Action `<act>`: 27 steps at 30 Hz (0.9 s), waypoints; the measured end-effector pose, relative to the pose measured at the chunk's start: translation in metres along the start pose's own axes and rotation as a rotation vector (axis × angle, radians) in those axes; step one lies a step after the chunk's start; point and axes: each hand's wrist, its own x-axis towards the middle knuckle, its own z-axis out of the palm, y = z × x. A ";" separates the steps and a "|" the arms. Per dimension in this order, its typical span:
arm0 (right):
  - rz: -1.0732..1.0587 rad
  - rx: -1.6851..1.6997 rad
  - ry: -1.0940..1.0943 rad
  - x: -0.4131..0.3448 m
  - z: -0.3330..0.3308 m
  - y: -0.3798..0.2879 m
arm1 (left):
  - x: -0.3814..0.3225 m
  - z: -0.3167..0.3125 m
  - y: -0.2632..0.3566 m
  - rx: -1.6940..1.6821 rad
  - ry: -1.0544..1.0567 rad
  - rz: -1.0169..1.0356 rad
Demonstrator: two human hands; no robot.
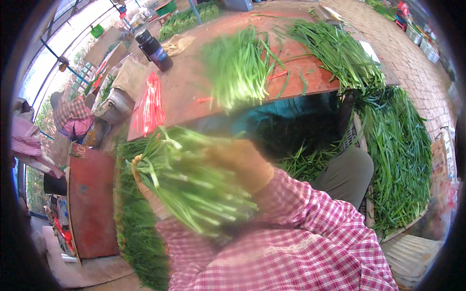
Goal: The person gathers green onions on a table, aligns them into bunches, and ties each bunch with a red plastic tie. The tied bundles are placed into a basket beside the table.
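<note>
A loose bunch of green chives with pale stem ends is in front of my chest, blurred by motion. My left hand supports it from the left side, its fingers curled around the edge and partly hidden by the stems. Over its upper right side lies my right hand, strongly blurred, with its fingers hidden among the greens. Beyond my hands, another chive bunch rests on the reddish wooden table. A bundle of red plastic ties lies at the table's left corner.
A dark bottle stands at the table's back left. More chives lie on the right end, above a heaped crate of chives. Chives line my left, beside a red board. Another person bends at left.
</note>
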 end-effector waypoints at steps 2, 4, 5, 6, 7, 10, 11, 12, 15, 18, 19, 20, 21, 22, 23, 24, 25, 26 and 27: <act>-0.333 -0.141 0.015 -0.003 -0.012 -0.013 | 0.003 -0.010 0.003 0.090 0.054 0.104; -0.293 -0.070 0.235 -0.015 -0.040 -0.040 | 0.002 -0.027 0.018 0.074 -0.138 -0.149; -0.105 -0.284 0.455 -0.026 -0.063 -0.062 | 0.008 -0.036 0.014 0.007 0.068 0.038; 0.084 -0.565 0.486 -0.036 -0.079 -0.077 | 0.012 -0.046 0.019 -0.075 0.144 0.042; 0.358 -0.906 0.604 -0.043 -0.094 -0.083 | 0.017 -0.054 0.022 -0.120 0.223 0.081; 0.636 -2.069 0.321 -0.067 -0.105 -0.050 | 0.025 -0.069 0.023 -0.050 0.249 0.083; 0.588 -1.863 0.076 -0.068 -0.103 -0.038 | 0.026 -0.070 0.017 0.012 0.258 0.111; -0.003 -1.756 -0.191 -0.064 -0.093 -0.019 | 0.028 -0.069 0.015 -0.104 0.244 0.106; -0.048 -0.536 -0.190 -0.051 -0.049 0.021 | 0.027 -0.056 0.007 -0.214 0.169 0.110; 0.163 -0.197 0.052 -0.041 -0.023 0.032 | 0.021 -0.046 0.007 -0.129 0.208 0.164; 0.158 -0.431 0.074 -0.040 -0.023 0.028 | 0.019 -0.046 0.009 -0.100 0.226 0.185; 0.172 -0.609 0.077 -0.040 -0.029 0.020 | 0.018 -0.047 0.011 -0.136 0.235 0.176; 0.216 -0.488 0.199 -0.041 -0.039 0.010 | 0.017 -0.049 0.013 -0.201 0.210 0.137; 0.220 -0.418 0.327 -0.041 -0.051 -0.003 | 0.017 -0.052 0.015 -0.268 0.185 0.099; 0.175 -0.364 0.435 -0.043 -0.061 -0.015 | 0.017 -0.055 0.015 -0.302 0.164 0.093; 0.076 -0.404 0.425 -0.047 -0.066 -0.024 | 0.017 -0.058 0.015 -0.335 0.143 0.087; 0.072 -0.622 0.567 -0.053 -0.065 -0.032 | 0.019 -0.059 0.013 -0.287 0.137 0.117; -0.045 -0.634 0.427 -0.056 -0.060 -0.037 | 0.021 -0.060 0.011 -0.238 0.130 0.144; -0.121 -0.659 0.334 -0.058 -0.051 -0.039 | 0.023 -0.059 0.008 -0.187 0.120 0.168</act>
